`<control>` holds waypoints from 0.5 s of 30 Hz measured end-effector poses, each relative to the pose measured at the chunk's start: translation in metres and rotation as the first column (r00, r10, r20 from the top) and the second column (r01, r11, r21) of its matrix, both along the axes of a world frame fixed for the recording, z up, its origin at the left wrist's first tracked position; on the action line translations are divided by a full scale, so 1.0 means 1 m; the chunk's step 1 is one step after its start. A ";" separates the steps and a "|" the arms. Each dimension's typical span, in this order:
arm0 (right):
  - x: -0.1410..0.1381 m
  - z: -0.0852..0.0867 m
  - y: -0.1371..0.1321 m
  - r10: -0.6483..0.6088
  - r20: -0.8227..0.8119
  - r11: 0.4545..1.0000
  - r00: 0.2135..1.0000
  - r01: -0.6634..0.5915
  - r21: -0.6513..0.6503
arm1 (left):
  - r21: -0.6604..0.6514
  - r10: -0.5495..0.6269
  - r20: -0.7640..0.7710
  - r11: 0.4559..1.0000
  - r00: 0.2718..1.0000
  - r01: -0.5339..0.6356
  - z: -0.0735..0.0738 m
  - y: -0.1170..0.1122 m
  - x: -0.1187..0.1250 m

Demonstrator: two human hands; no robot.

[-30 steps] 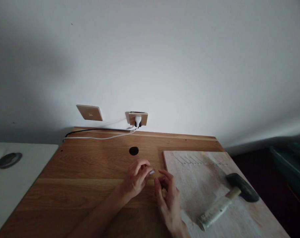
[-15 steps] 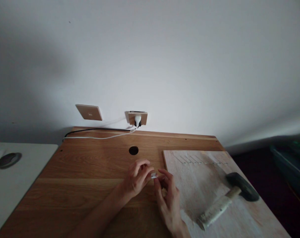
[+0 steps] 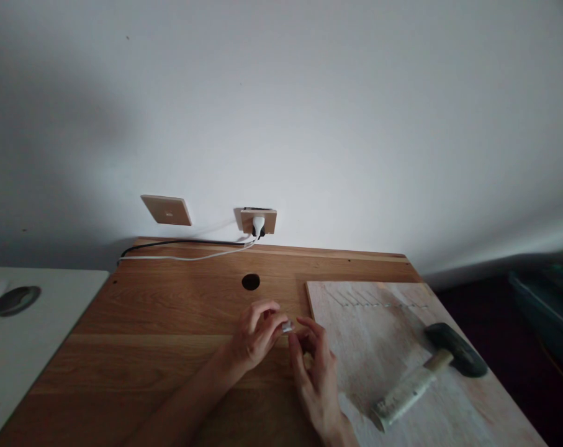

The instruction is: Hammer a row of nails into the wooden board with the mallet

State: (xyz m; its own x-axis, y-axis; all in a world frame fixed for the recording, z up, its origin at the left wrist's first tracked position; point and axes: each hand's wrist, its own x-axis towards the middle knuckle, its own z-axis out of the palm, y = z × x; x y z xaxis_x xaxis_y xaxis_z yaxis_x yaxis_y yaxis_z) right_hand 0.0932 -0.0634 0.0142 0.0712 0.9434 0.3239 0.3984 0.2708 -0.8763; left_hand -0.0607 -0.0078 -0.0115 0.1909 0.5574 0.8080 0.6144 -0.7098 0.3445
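Over the wooden desktop, my left hand (image 3: pixel 256 335) pinches a small whitish, shiny piece (image 3: pixel 287 326) between thumb and fingertips; its kind is too small to tell. My right hand (image 3: pixel 315 372) is curled close beside it, thumb and forefinger near the piece's right end. A pale yellowish bit (image 3: pixel 308 360) shows within the curl of my right hand; I cannot make out what it is. Right of my hands lies a flat, light board (image 3: pixel 355 347) with a row of thin nails (image 3: pixel 365 304) near its far edge. On that board rests a hammer (image 3: pixel 414 388) with a black head and a wrapped, whitish handle.
The wooden desk (image 3: pixel 169 310) meets a white wall, with a round cable hole (image 3: pixel 251 282) in its top. A white plug (image 3: pixel 259 223) sits in a wall socket, its cables running left. To the left stands a white table (image 3: pixel 53 335) with a dark round object (image 3: pixel 17 301).
The small shiny piece has tilted slightly in my left fingertips. Both hands have otherwise hardly moved; the board and hammer lie as before.
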 end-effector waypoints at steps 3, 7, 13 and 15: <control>0.000 -0.001 0.000 -0.004 0.011 1.000 1.000 0.004 0.004 | 0.005 0.003 0.006 1.000 1.000 -0.003 0.000 0.000 0.000; 0.000 -0.001 0.000 0.004 0.013 1.000 1.000 -0.004 0.016 | -0.005 -0.013 -0.007 1.000 1.000 0.012 -0.001 0.000 -0.001; 0.000 0.001 0.001 0.003 0.035 0.999 0.999 -0.004 0.037 | 0.010 -0.012 0.006 1.000 1.000 0.012 -0.005 0.000 0.000; 0.000 0.003 0.001 0.004 0.048 0.999 0.999 -0.006 0.051 | -0.006 -0.012 -0.004 1.000 1.000 0.012 -0.004 0.001 0.001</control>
State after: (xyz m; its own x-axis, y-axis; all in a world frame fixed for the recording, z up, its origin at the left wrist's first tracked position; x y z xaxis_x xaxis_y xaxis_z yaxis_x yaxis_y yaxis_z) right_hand 0.0932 -0.0622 0.0168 0.0497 0.9259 0.3745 0.4378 0.3168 -0.8414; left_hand -0.0599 -0.0072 -0.0152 0.2013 0.5602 0.8035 0.6073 -0.7150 0.3464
